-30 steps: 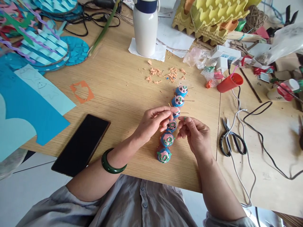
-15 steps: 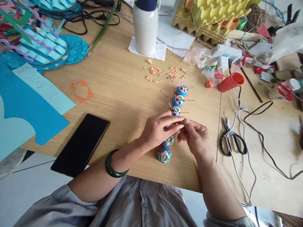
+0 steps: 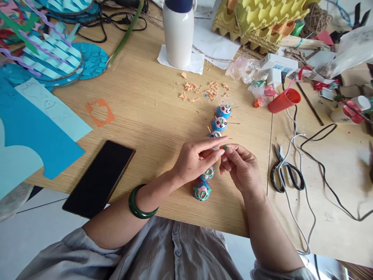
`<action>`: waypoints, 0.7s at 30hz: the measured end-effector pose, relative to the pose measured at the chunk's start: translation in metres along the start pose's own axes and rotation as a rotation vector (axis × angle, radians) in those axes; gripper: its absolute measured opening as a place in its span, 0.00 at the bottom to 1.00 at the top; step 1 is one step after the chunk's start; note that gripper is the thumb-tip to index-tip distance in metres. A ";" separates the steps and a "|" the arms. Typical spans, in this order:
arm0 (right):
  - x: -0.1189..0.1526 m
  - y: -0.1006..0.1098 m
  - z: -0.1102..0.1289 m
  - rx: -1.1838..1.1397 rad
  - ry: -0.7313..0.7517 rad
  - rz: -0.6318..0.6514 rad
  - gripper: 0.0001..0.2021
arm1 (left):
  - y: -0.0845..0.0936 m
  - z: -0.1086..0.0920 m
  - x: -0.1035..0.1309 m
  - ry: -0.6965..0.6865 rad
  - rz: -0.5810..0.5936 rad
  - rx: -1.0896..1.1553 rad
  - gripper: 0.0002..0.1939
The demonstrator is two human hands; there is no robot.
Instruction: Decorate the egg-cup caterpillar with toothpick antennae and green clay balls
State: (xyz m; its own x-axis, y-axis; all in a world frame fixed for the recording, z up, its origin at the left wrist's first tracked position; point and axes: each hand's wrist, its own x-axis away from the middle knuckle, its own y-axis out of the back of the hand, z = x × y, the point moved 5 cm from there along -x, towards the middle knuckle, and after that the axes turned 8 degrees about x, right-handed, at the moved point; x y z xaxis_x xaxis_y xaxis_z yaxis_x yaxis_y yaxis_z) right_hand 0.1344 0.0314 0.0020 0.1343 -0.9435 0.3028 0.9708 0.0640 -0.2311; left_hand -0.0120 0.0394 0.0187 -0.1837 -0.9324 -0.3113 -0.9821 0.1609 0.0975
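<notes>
A small green piece, perhaps modelling clay (image 3: pixel 225 147), is pinched between the thumb and index finger of my right hand (image 3: pixel 243 165). My left hand (image 3: pixel 192 157) is beside it, index finger stretched out and thumb apart from it, the thumb tip close to the green piece. Under and around my hands runs a row of blue domed cups, with pink tops and green and black decorations. The nearest cup (image 3: pixel 201 191) has green bits at its sides. Thin sticks poke out of the far cup (image 3: pixel 223 111). My left hand hides the cups in the middle.
A black phone (image 3: pixel 99 179) lies to the left, near an orange paper cutout (image 3: pixel 100 112). Scissors (image 3: pixel 287 169) and cables are on the right, with a red cup (image 3: pixel 284 101) beyond. A white bottle (image 3: pixel 178 39) and yellow egg trays (image 3: pixel 256 23) stand at the back.
My left index finger has lifted away from the green piece and straightened, opening a gap above the thumb. My right hand keeps its pinch in nearly the same place.
</notes>
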 end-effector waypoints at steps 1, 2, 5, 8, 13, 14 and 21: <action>0.000 0.000 0.000 -0.009 -0.016 -0.001 0.11 | 0.001 0.002 0.000 0.057 -0.006 0.025 0.17; 0.000 0.000 0.000 -0.015 -0.032 0.003 0.11 | 0.001 0.003 0.000 0.097 -0.011 0.049 0.17; -0.001 -0.001 -0.001 -0.019 -0.076 0.015 0.13 | 0.002 0.003 -0.002 0.089 0.001 0.115 0.12; -0.001 -0.001 -0.001 -0.028 -0.104 0.020 0.14 | 0.002 0.003 -0.003 0.066 0.022 0.147 0.11; 0.000 -0.003 -0.001 -0.051 -0.124 0.066 0.14 | 0.001 0.010 -0.001 0.192 0.031 0.200 0.12; 0.000 -0.004 -0.001 -0.053 -0.124 0.074 0.14 | 0.002 0.010 0.000 0.216 0.022 0.208 0.12; -0.001 -0.001 -0.002 -0.041 -0.093 0.061 0.14 | 0.002 0.007 0.000 0.211 0.016 0.225 0.14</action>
State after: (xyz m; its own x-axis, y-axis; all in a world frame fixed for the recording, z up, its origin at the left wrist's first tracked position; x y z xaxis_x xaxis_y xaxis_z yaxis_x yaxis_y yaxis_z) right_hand 0.1327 0.0317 0.0005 0.2123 -0.9040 0.3712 0.9517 0.1050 -0.2887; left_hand -0.0145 0.0419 0.0125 -0.2096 -0.9720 -0.1062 -0.9679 0.2216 -0.1185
